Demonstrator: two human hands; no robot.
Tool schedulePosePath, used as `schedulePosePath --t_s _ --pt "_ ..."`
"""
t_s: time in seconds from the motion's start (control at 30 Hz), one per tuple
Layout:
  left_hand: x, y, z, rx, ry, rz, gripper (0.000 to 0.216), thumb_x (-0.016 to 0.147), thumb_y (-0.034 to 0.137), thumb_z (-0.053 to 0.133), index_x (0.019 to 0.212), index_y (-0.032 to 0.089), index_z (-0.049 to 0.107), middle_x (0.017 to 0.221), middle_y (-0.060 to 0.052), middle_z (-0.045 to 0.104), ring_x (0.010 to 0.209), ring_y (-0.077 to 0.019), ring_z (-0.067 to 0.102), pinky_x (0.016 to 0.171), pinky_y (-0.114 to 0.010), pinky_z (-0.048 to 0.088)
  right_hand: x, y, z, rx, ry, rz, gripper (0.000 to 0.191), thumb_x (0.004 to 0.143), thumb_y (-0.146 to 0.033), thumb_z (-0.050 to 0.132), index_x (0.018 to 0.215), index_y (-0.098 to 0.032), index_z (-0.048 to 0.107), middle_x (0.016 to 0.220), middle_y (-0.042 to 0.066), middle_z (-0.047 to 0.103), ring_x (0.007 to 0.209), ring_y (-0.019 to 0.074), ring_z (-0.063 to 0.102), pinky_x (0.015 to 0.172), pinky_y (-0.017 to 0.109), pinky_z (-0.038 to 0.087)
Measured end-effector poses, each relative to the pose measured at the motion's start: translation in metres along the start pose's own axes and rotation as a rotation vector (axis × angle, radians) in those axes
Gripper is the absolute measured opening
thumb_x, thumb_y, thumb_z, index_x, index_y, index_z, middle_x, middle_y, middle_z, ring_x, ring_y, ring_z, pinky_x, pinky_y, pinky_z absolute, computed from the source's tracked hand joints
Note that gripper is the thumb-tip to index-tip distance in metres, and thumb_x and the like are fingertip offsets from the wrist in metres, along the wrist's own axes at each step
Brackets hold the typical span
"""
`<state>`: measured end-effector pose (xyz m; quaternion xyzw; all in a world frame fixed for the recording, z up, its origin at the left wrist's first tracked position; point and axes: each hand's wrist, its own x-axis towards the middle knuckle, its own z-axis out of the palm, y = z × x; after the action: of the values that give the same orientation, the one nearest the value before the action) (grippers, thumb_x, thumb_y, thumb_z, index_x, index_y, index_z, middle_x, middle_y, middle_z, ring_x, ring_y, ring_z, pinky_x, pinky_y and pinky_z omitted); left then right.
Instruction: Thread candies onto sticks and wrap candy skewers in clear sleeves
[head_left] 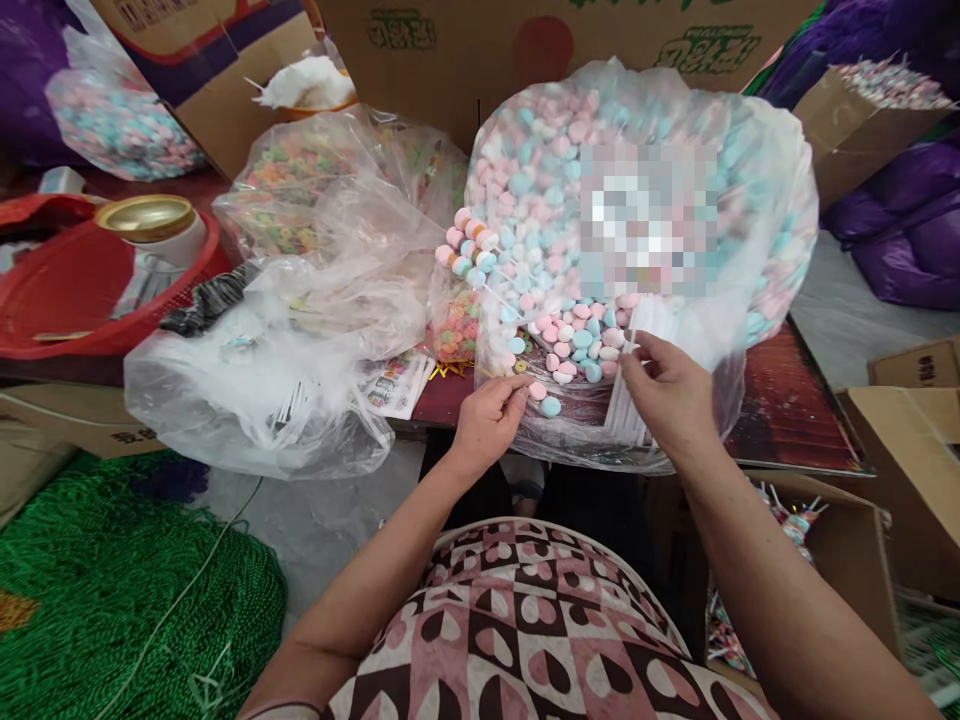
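Note:
My left hand (491,418) is closed in a pinch at the front of the clear plastic bag (570,440). What it holds, if anything, is hidden; a pink marshmallow (537,391) is right at its fingertips, with a blue marshmallow (550,407) just beyond. Thumb and fingers of my right hand (670,388) close at the upper end of a bundle of thin white sticks (628,405), seemingly on one stick. Loose pink, white and blue marshmallows (581,340) spill from the bag between the hands. Several marshmallow skewers (469,245) lie stacked on the bag's left side.
Bags of colourful gummies (300,185) stand at the back left, behind a crumpled clear bag (262,400). A red basket (214,260) holds a gold-lidded jar (146,215). Cardboard boxes (847,540) stand right of the table; green cord (150,570) is heaped at lower left.

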<state>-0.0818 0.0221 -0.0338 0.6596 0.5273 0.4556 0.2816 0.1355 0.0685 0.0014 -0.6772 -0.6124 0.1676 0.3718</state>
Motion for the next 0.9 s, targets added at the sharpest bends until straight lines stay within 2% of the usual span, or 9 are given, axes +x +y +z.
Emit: schedulePosePath --t_s 0.1,0.17,0.27,0.33,0.47,0.57,0.67,0.8,0.9 --pt "0.003 0.003 -0.001 0.053 -0.007 0.013 0.022 0.092 0.022 0.05 0.102 0.021 0.07 0.102 -0.005 0.073 0.097 -0.018 0.066 0.089 -0.03 0.049 -0.006 -0.009 -0.011 0.257 0.12 0.044 0.031 0.084 -0.038 0.058 0.101 -0.018 0.072 0.074 0.003 0.067 0.063 0.0159 0.059 0.064 0.031 0.048" --pt "0.006 0.007 0.0 0.152 -0.011 0.08 0.024 0.092 0.019 0.048 0.103 0.021 0.07 0.099 -0.006 0.073 0.096 -0.0189 0.065 0.088 -0.031 0.048 -0.014 -0.018 -0.016 0.323 0.098 0.048 0.03 0.086 -0.039 0.057 0.1 -0.018 0.073 0.064 0.0 0.061 0.058 0.0144 0.056 0.062 0.029 0.047" --pt "0.013 0.012 0.004 0.374 -0.058 0.212 0.027 0.093 0.017 0.046 0.107 0.02 0.069 0.101 -0.007 0.071 0.099 -0.0222 0.06 0.09 -0.035 0.045 -0.029 -0.027 -0.01 0.255 -0.139 0.039 0.028 0.087 -0.036 0.055 0.101 -0.019 0.073 0.059 -0.002 0.059 0.054 0.0145 0.054 0.056 0.028 0.045" --pt "0.017 0.013 0.008 0.535 -0.12 0.236 0.026 0.093 0.019 0.048 0.108 0.018 0.069 0.105 -0.009 0.07 0.1 -0.0251 0.058 0.088 -0.039 0.044 -0.038 -0.026 0.003 0.144 -0.29 -0.024 0.026 0.087 -0.029 0.052 0.099 -0.02 0.073 0.074 0.002 0.069 0.066 0.0176 0.062 0.065 0.03 0.048" --pt "0.02 0.009 0.012 0.726 -0.203 0.195 0.02 0.091 0.024 0.054 0.1 0.018 0.07 0.11 -0.011 0.067 0.1 -0.0278 0.056 0.085 -0.042 0.042 -0.05 -0.024 0.027 -0.145 -0.426 -0.135 0.028 0.089 -0.023 0.05 0.106 -0.018 0.07 0.105 0.01 0.073 0.097 0.0257 0.066 0.083 0.035 0.048" --pt "0.018 0.007 0.01 0.713 -0.197 0.205 0.018 0.091 0.025 0.055 0.098 0.018 0.07 0.111 -0.01 0.066 0.102 -0.0273 0.055 0.085 -0.041 0.041 -0.054 -0.026 0.031 -0.305 -0.457 -0.165 0.029 0.091 -0.025 0.048 0.111 -0.018 0.068 0.111 0.012 0.071 0.099 0.0267 0.066 0.078 0.034 0.048" --pt "0.014 0.007 0.008 0.656 -0.197 0.23 0.016 0.091 0.024 0.054 0.096 0.018 0.068 0.107 -0.01 0.068 0.102 -0.0265 0.056 0.086 -0.04 0.041 -0.055 -0.026 0.03 -0.322 -0.461 -0.185 0.027 0.089 -0.024 0.05 0.109 -0.019 0.067 0.108 0.011 0.07 0.094 0.0261 0.066 0.073 0.033 0.047" --pt "0.013 0.008 0.006 0.54 -0.193 0.188 0.015 0.092 0.023 0.052 0.094 0.017 0.066 0.096 -0.009 0.07 0.098 -0.0246 0.06 0.089 -0.038 0.043 -0.053 -0.019 0.029 -0.192 -0.418 -0.161 0.018 0.082 -0.024 0.056 0.096 -0.017 0.066 0.093 0.009 0.07 0.083 0.0244 0.064 0.071 0.033 0.045" --pt "0.014 0.009 0.006 0.283 -0.097 0.04 0.016 0.091 0.025 0.054 0.098 0.018 0.067 0.096 -0.007 0.071 0.09 -0.0197 0.063 0.084 -0.033 0.047 -0.049 -0.016 0.022 0.038 -0.353 -0.011 0.014 0.079 -0.03 0.06 0.085 -0.019 0.064 0.078 0.004 0.067 0.07 0.0199 0.06 0.065 0.03 0.043"
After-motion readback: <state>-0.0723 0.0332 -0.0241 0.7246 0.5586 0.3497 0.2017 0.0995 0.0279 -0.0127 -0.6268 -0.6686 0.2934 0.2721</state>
